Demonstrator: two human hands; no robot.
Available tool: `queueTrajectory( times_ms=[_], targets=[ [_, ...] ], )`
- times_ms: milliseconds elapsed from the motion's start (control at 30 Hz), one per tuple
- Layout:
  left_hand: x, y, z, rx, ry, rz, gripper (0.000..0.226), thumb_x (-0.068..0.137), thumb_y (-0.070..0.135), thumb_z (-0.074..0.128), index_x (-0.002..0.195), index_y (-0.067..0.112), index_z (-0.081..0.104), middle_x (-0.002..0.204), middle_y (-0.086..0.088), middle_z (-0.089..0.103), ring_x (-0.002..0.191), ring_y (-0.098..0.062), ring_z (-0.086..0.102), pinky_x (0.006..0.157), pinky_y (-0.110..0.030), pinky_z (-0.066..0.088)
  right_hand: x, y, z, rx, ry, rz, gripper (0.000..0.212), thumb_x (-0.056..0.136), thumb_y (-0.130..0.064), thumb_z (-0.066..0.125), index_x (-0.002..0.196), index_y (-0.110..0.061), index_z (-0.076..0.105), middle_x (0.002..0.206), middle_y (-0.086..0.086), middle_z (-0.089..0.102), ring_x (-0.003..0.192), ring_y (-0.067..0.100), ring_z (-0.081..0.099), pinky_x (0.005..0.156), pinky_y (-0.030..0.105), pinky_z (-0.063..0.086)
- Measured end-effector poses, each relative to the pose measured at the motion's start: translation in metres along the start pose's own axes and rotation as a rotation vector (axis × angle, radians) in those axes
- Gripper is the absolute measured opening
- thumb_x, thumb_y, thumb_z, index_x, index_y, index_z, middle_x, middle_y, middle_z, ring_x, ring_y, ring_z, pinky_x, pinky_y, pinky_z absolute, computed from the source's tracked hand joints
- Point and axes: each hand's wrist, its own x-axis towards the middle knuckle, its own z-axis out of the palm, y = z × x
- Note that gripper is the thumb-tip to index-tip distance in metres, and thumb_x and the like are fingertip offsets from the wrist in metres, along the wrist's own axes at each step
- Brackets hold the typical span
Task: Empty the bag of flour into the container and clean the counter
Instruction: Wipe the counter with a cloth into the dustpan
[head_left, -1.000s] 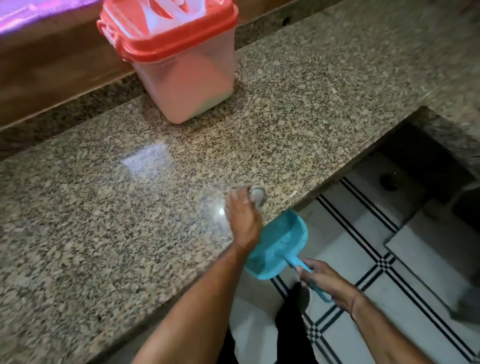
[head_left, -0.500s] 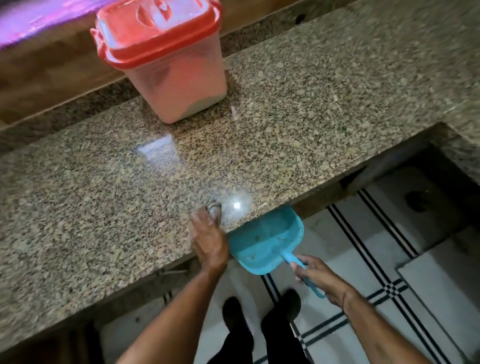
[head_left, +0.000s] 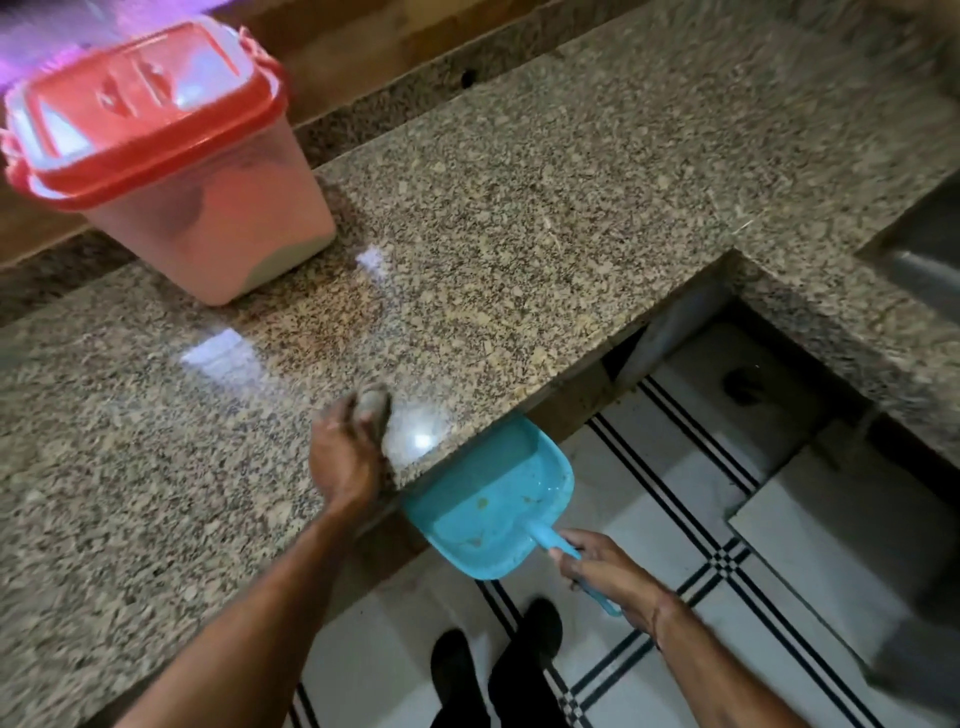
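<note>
A translucent container (head_left: 208, 218) with a closed red lid stands at the back left of the speckled granite counter (head_left: 519, 208), with flour visible inside. My left hand (head_left: 345, 457) grips a small grey cloth (head_left: 375, 406) and presses it on the counter near the front edge. My right hand (head_left: 608, 571) holds the handle of a turquoise dustpan (head_left: 488, 499), whose mouth sits just under the counter edge, right of the cloth. A few crumbs lie in the pan. No flour bag is in view.
The counter steps back at the right, and a metal sink (head_left: 924, 260) shows at the far right edge. Below is a white tiled floor (head_left: 675, 493) with black stripes. My dark shoes (head_left: 493, 670) stand under the counter edge. A wooden wall runs behind the counter.
My left hand and the cloth have slid left along the front edge. The dustpan has come up against the counter edge. The camera has shifted, so the container appears further left.
</note>
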Motion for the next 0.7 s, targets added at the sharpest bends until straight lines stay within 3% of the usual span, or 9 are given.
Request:
queueTrajectory(
  times_ms=[67,167,233,333,433,500,567,633,700],
  targets=[
    [-0.002,-0.005,-0.002,0.109,0.009,-0.017,0.039,0.106,0.041,0.049,0.142,0.030,0.058,0.133,-0.010,0.059,0.106,-0.026,0.057,0.087,-0.035,0.045,0.001,0.001,-0.001,0.013,0.011,-0.005,0.030,0.104,-0.020,0.058,0.132,-0.022,0.066,0.098,-0.002,0.065,0.076,0.006,0.055,0.070,0.020,0.048],
    [-0.020,0.017,0.023,0.121,-0.070,0.068,0.040,0.104,0.048,0.049,0.141,0.039,0.058,0.124,-0.001,0.061,0.095,-0.011,0.050,0.071,-0.016,0.034,0.005,0.000,0.001,0.013,0.014,0.003,0.028,0.104,-0.021,0.057,0.131,-0.020,0.067,0.085,-0.005,0.059,0.070,0.003,0.053,0.068,0.017,0.048],
    [-0.030,0.037,0.040,0.132,-0.140,0.161,0.039,0.104,0.046,0.049,0.142,0.039,0.056,0.122,0.001,0.059,0.094,-0.008,0.049,0.067,-0.011,0.029,0.007,-0.004,0.003,0.014,0.010,0.004,0.027,0.105,-0.022,0.057,0.129,-0.021,0.067,0.085,-0.005,0.059,0.072,0.005,0.052,0.068,0.016,0.048],
    [-0.019,0.053,0.037,-0.062,-0.217,0.234,0.041,0.101,0.054,0.050,0.137,0.038,0.060,0.113,0.002,0.063,0.089,-0.009,0.057,0.064,-0.010,0.041,0.007,-0.012,0.002,0.002,0.005,-0.009,0.024,0.104,-0.024,0.057,0.125,-0.025,0.068,0.091,-0.001,0.060,0.077,0.007,0.053,0.069,0.018,0.049],
    [0.024,0.038,0.015,-0.148,-0.065,0.242,0.033,0.099,0.056,0.053,0.123,0.039,0.066,0.104,0.007,0.068,0.078,-0.004,0.063,0.048,-0.009,0.047,0.007,-0.016,-0.006,-0.008,0.020,-0.004,0.025,0.103,-0.022,0.058,0.126,-0.024,0.069,0.092,0.000,0.062,0.076,0.006,0.054,0.069,0.018,0.048],
    [0.057,0.019,0.004,-0.083,0.022,0.080,0.041,0.099,0.056,0.051,0.127,0.030,0.065,0.116,0.006,0.062,0.084,-0.006,0.058,0.051,-0.009,0.040,0.007,-0.017,-0.010,-0.007,0.040,0.005,0.024,0.103,-0.020,0.058,0.126,-0.023,0.068,0.091,0.000,0.061,0.073,0.005,0.053,0.067,0.017,0.048],
    [0.066,0.016,0.007,-0.029,0.045,-0.012,0.034,0.103,0.045,0.052,0.123,0.021,0.067,0.108,0.009,0.059,0.083,-0.008,0.059,0.054,-0.011,0.041,0.007,-0.018,-0.012,0.011,0.067,0.013,0.024,0.104,-0.019,0.057,0.125,-0.023,0.067,0.087,-0.001,0.059,0.069,0.004,0.053,0.064,0.014,0.047],
    [0.051,0.031,0.019,-0.113,-0.073,0.120,0.028,0.106,0.034,0.052,0.114,0.016,0.072,0.106,0.008,0.067,0.096,-0.007,0.066,0.065,-0.011,0.050,0.010,-0.018,-0.012,0.002,0.094,0.022,0.024,0.105,-0.020,0.057,0.126,-0.022,0.067,0.083,-0.002,0.057,0.067,0.003,0.053,0.062,0.014,0.047],
    [0.029,0.053,0.027,-0.193,-0.290,0.314,0.025,0.106,0.029,0.054,0.117,0.018,0.073,0.113,0.010,0.065,0.101,0.002,0.062,0.077,0.000,0.043,0.011,-0.018,-0.011,0.000,0.121,0.042,0.025,0.105,-0.020,0.057,0.127,-0.020,0.067,0.088,0.002,0.060,0.072,0.006,0.055,0.065,0.016,0.048]
  ],
)
